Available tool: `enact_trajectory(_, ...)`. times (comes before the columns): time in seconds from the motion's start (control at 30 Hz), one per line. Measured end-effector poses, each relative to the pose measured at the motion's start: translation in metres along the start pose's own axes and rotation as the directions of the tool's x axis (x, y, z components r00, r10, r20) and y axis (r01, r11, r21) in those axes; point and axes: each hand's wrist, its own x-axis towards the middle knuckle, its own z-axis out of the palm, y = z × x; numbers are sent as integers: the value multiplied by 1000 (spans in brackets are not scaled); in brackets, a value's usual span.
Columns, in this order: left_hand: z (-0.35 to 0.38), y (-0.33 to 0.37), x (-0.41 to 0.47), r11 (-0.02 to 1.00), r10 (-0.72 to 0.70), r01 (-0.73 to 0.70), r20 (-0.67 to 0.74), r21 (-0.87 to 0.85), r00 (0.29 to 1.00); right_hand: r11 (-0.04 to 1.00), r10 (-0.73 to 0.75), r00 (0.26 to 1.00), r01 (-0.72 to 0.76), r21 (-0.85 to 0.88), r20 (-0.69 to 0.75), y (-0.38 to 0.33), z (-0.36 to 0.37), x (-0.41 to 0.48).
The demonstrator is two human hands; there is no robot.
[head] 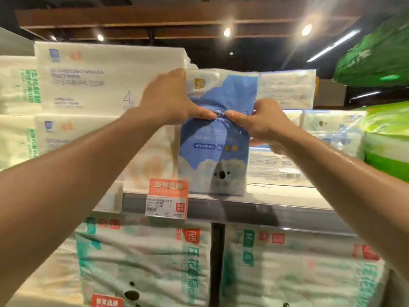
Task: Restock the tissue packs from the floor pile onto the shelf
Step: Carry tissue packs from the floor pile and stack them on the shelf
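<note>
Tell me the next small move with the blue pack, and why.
Probably slide the blue pack straight back on the shelf, then let go. Both the left hand and the right hand grip it upright, and its base seems to sit right at the shelf's front lip, ahead of the stacked packs to its right.

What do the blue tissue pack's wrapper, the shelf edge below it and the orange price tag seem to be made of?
Blue tissue pack: thin plastic film, glossy; it creases where the left hand and right hand grip it. Shelf edge: smooth grey strip with dull sheen, metal or plastic. Price tag: probably printed card or paper; too blurred to be sure.
</note>
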Motion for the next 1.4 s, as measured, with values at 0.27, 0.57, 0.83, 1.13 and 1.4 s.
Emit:
enact_trajectory(0.27, 16, -25, -3, 982, 145, -153, -74, -108, 987, 993, -83, 992, 74, -96, -91, 16, 11, 0)
enact_trajectory(0.57, 23, -39, -29, 969, 177, -194, -119, -150, 977, 953, -80, 997, 72, -293, -16, 15, 13, -23)
enact_trajectory(0.83, 6, -29, -80, 894, 215, -318, -320, -316, 922, 927, 19, 997, -43, -373, -68, 2, -23, -84)
enact_trajectory(1.13, -2, 87, -160, 787, 458, -395, 19, -474, 889, 753, 15, 999, 9, -658, 32, -8, -98, -209)
enact_trajectory(1.4, 3, 265, -312, 642, 634, -391, 169, -660, 755, 570, 238, 970, -186, -800, -56, -7, -237, -426)
